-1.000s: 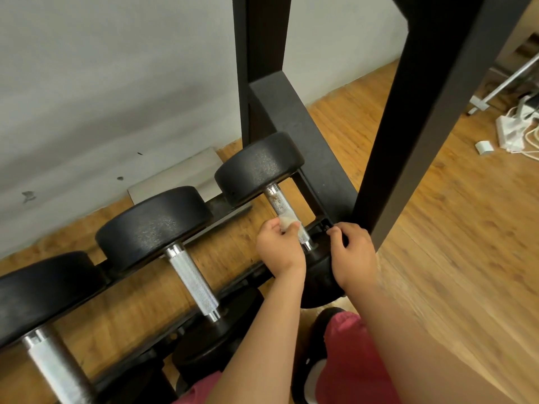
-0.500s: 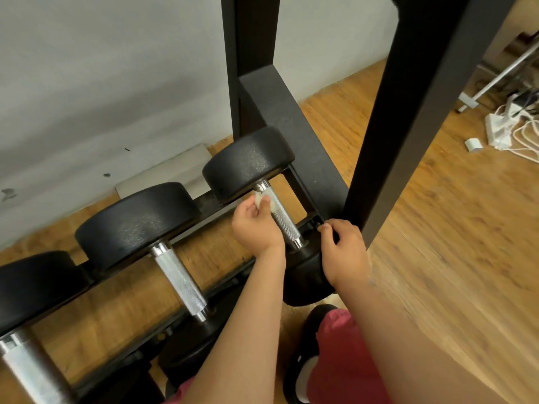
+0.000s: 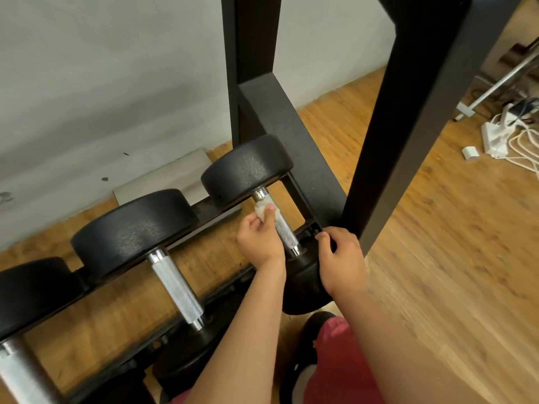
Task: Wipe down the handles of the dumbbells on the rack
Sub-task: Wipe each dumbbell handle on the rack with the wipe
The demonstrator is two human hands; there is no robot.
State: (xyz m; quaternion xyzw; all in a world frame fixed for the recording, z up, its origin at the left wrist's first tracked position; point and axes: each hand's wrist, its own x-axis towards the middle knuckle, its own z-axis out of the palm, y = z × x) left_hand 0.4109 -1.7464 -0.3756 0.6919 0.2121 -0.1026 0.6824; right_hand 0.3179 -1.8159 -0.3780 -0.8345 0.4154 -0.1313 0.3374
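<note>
Three black dumbbells lie side by side on the low black rack (image 3: 318, 182). My left hand (image 3: 259, 240) pinches a small white wipe (image 3: 262, 209) against the upper part of the rightmost dumbbell's knurled chrome handle (image 3: 284, 233). My right hand (image 3: 339, 258) rests on that dumbbell's near head (image 3: 303, 282), fingers curled over its top edge beside the rack's rail. The middle dumbbell's handle (image 3: 176, 285) and the left dumbbell's handle (image 3: 20, 371) are bare and untouched.
A thick black upright post (image 3: 408, 118) rises just right of my right hand, another post (image 3: 250, 65) stands behind the rack. White power strip and cables (image 3: 501, 138) lie on the wooden floor at far right. My knee in pink cloth (image 3: 341, 360) is below.
My left hand slid the wipe up the rightmost handle, from near the front head toward the far head. My right hand stayed on the near head.
</note>
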